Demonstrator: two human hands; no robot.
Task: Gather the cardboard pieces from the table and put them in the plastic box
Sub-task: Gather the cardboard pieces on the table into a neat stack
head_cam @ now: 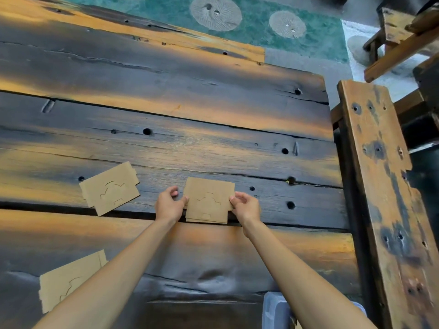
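Note:
A small stack of brown cardboard pieces [208, 200] with curved cut lines is held between both hands just above the dark wooden table [166, 96]. My left hand [169, 204] pinches its left edge and my right hand [245, 205] pinches its right edge. Another cardboard stack [110, 188] lies flat to the left. A third cardboard piece [64, 283] lies at the near left, partly hidden by my left forearm. The translucent blue plastic box [275, 312] shows at the bottom edge, partly behind my right forearm.
A worn wooden bench [384, 186] runs along the table's right side. More wooden furniture [401, 36] stands at the far right. A green patterned rug [249, 22] covers the floor beyond the table.

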